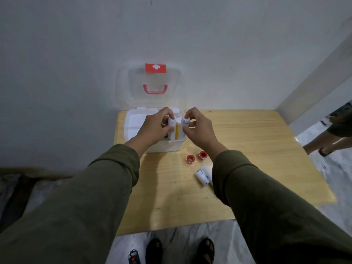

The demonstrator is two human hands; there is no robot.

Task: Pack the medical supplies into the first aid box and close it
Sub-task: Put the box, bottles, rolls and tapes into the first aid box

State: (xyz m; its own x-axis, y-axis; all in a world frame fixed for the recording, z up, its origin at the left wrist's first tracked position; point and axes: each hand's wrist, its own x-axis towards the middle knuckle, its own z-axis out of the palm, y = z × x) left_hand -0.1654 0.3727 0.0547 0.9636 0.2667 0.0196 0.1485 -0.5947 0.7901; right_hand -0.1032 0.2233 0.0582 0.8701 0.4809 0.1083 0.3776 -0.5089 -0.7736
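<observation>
bandage rolls (38, 124) pinched in both hands (156, 126)

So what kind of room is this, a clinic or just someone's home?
Probably a plain room in a home, not a clinic. A small wooden table stands against a bare grey wall on a marble-look floor, and the only medical item is a household first aid box.

The left hand (154, 126) hides much of the first aid box (133, 128) interior.
</observation>
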